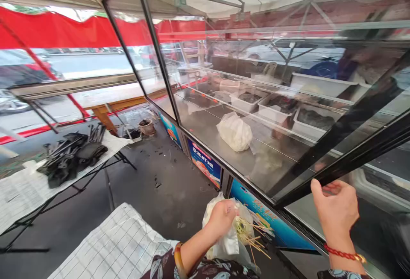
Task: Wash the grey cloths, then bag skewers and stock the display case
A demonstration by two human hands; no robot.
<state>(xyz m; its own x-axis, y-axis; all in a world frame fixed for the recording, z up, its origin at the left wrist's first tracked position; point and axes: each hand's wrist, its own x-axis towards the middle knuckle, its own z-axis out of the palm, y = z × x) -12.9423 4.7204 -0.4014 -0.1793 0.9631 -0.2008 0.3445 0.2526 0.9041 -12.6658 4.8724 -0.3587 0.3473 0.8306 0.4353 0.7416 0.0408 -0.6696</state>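
The glass front bars direct reach to the white bag and tubs behind it. The black frame, with the right hand at its edge, slants across the near right; whether the area beyond that edge is open cannot be determined. Inside, free counter lies left of the white bag. Open floor runs left of the glass front; the left hand and its plastic bag obstruct the near end.

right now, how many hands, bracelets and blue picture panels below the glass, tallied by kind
Hands: 2 (left hand, right hand)
Bracelets: 2 (amber bangle, red bracelet)
Blue picture panels: 3 (far panel, middle panel, near panel)
Total: 7
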